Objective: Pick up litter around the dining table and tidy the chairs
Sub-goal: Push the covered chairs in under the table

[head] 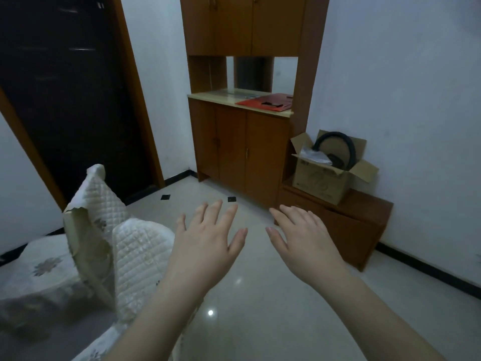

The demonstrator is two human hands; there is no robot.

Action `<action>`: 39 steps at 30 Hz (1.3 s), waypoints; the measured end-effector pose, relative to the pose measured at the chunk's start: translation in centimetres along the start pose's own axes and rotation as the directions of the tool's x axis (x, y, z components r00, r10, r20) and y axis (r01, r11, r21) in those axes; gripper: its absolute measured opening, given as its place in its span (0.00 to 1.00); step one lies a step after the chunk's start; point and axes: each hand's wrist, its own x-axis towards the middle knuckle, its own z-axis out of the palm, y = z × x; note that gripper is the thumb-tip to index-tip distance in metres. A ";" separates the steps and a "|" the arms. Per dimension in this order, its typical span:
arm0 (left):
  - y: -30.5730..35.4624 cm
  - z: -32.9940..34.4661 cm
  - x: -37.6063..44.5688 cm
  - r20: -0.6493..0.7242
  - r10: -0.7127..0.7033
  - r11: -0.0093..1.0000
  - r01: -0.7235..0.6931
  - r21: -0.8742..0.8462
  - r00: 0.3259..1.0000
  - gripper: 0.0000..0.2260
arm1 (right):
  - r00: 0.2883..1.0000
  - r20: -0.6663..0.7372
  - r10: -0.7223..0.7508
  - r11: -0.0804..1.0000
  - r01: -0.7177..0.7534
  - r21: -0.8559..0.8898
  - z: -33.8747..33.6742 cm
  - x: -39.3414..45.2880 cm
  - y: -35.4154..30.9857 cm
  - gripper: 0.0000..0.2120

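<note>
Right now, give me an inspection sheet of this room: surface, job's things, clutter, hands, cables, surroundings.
Surface: glossy pale tiled floor with small dark inset squares; no litter seen on the visible part.
Job's things: two chair backs in white quilted covers, at the left beside a cloth-covered table; the cover of the farther chair is torn at its edge.
Clutter: open cardboard box holding a black ring-shaped item, on a low wooden cabinet; red folder on the sideboard counter.
Hands: left hand and right hand both open, fingers spread, holding nothing, above the floor.
Cables: nothing seen.
Surroundings: tall wooden sideboard with mirror, dark doorway, white walls.
</note>
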 end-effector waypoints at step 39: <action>-11.7 10.5 25.0 -0.200 -0.618 0.761 0.643 0.091 0.760 0.27 | 0.731 0.101 -0.674 0.717 0.617 0.324 14.0 41.0 -2.8 0.28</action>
